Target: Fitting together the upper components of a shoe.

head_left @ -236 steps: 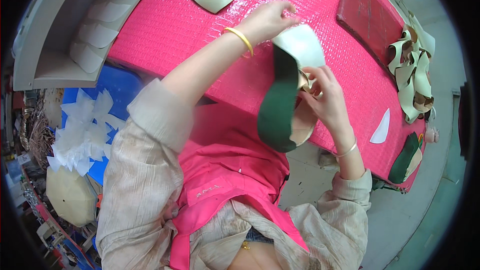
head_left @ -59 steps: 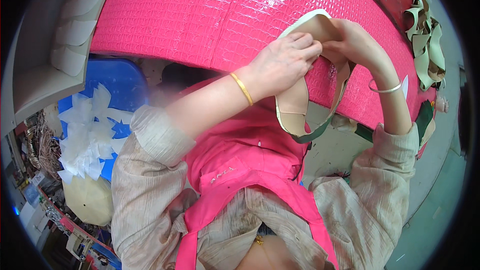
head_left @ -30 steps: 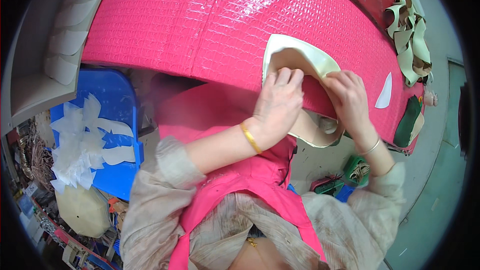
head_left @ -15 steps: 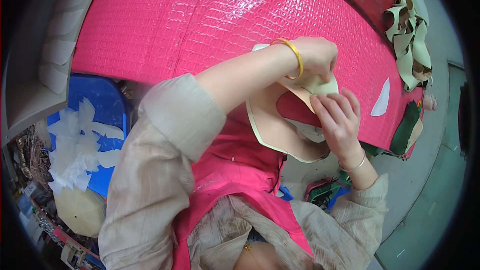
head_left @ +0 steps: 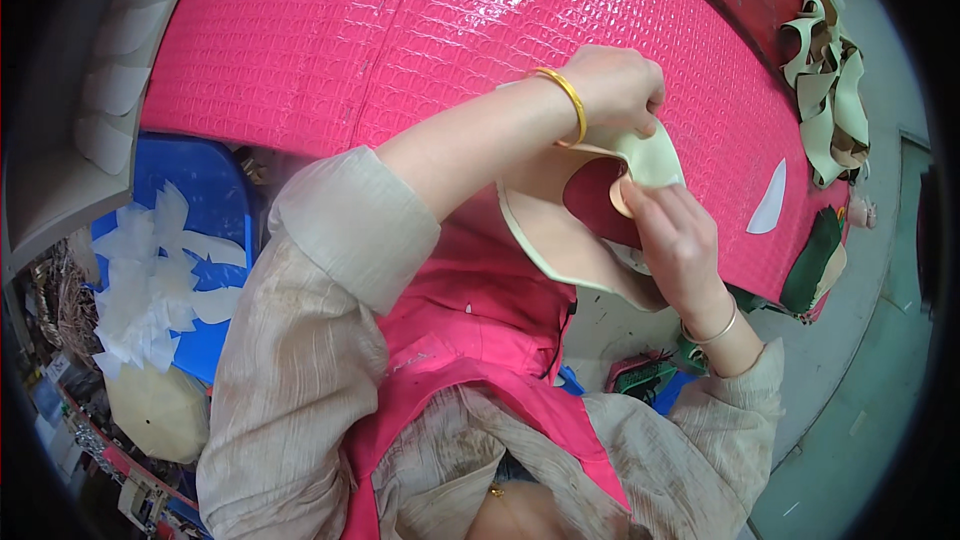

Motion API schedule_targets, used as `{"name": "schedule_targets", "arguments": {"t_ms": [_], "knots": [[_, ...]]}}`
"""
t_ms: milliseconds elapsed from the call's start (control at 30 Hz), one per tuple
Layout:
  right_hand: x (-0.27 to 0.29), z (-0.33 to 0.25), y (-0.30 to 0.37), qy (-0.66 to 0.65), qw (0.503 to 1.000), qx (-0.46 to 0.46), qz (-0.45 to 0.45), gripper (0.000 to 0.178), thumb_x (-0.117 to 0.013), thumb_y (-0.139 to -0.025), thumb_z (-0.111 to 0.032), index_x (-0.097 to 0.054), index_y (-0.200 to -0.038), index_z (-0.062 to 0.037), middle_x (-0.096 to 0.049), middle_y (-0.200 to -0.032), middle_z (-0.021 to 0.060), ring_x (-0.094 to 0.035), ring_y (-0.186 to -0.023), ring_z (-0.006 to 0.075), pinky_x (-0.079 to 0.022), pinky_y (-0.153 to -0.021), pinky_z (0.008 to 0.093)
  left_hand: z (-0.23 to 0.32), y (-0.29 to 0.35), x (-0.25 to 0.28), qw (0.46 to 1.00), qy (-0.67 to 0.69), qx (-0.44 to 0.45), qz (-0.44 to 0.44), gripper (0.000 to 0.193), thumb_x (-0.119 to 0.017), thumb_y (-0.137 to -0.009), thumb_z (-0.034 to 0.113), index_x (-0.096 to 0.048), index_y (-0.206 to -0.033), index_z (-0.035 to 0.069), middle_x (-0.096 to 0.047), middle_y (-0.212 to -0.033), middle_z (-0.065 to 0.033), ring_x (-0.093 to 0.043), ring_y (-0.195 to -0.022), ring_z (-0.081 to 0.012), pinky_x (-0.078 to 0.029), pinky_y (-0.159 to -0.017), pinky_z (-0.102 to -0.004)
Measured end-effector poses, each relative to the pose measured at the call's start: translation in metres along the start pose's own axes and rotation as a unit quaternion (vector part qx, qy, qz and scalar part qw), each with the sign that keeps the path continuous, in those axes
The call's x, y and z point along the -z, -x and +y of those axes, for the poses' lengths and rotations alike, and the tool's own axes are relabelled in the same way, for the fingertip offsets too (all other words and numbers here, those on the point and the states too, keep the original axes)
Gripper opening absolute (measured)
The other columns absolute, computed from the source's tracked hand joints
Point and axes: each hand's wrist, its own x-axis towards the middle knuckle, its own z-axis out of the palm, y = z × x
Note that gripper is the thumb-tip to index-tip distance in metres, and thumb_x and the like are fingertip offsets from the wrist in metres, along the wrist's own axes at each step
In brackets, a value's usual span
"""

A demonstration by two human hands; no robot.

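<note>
1. Head view: the cream curved piece, lined in beige, is held at the near edge of the pink worktop, partly overhanging it in front of the apron.
2. Left hand is over the piece's far side, fingers curled, a fingertip touching the cream face; whether it pinches there, I cannot tell.
3. Right hand grips the piece's right side, thumb and fingers closed on the folded edge beside its opening.
4. Near the worktop's right edge lies a white pointed piece; a green piece sits at the near right corner.
</note>
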Motion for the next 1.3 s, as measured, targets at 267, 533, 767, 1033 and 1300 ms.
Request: {"name": "schedule_targets", "arguments": {"t_ms": [267, 533, 767, 1033, 1300], "knots": [[0.0, 0.005, -0.001, -0.083, 0.99, -0.101, 0.045, 0.026, -0.064, -0.065, 0.0, -0.057, -0.089, -0.0013, -0.057, -0.079, 0.0104, -0.055, -0.071, 0.0247, -0.046, -0.059, 0.0317, 0.027, 0.065, 0.011, 0.934, 0.144, -0.23, 0.234, 0.019, -0.06, -0.072, 0.014, -0.058, -0.087, 0.003, -0.058, -0.081, -0.0109, -0.057, -0.071, -0.0247, -0.046, -0.065, -0.0323], [0.024, -0.01, -0.01, -0.208, 0.958, -0.197, 0.024, 0.037, -0.066, -0.066, -0.003, -0.056, -0.102, -0.0012, -0.059, -0.085, 0.0108, -0.058, -0.077, 0.0203, -0.047, -0.063, 0.0287, 0.028, 0.076, -0.007, 0.904, 0.104, -0.234, 0.341, 0.02, -0.062, -0.068, 0.008, -0.058, -0.087, 0.004, -0.056, -0.079, -0.0099, -0.057, -0.069, -0.0237, -0.047, -0.059, -0.0311], [0.021, -0.014, -0.012, -0.37, 0.905, -0.211, 0.002, 0.045, -0.067, -0.067, -0.005, -0.052, -0.109, -0.0009, -0.059, -0.092, 0.0119, -0.058, -0.085, 0.0222, -0.047, -0.072, 0.0301, 0.028, 0.103, 0.012, 0.888, 0.022, -0.194, 0.417, 0.009, -0.061, -0.07, 0.008, -0.057, -0.073, 0.001, -0.054, -0.069, -0.008, -0.054, -0.059, -0.023, -0.045, -0.054, -0.031], [0.003, -0.013, -0.016, -0.037, 0.989, -0.126, -0.061, 0.056, -0.067, -0.059, -0.005, -0.044, -0.11, -0.0017, -0.05, -0.093, 0.0135, -0.05, -0.089, 0.0283, -0.04, -0.078, 0.0369, 0.036, 0.229, 0.01, 0.937, -0.138, 0.083, 0.309, 0.021, -0.071, -0.06, 0.006, -0.05, -0.062, 0.001, -0.05, -0.068, -0.0083, -0.049, -0.062, -0.0245, -0.039, -0.053, -0.0327], [0.0, 0.029, -0.021, -0.213, 0.917, -0.335, -0.032, 0.024, -0.052, -0.073, 0.001, -0.053, -0.097, 0.0, -0.058, -0.089, 0.0178, -0.058, -0.081, 0.0282, -0.045, -0.069, 0.0282, 0.021, 0.117, -0.056, 0.933, -0.161, -0.064, 0.315, 0.023, -0.053, -0.069, 0.008, -0.054, -0.09, -0.002, -0.049, -0.085, -0.0103, -0.051, -0.079, -0.0217, -0.045, -0.066, -0.0297]]}}
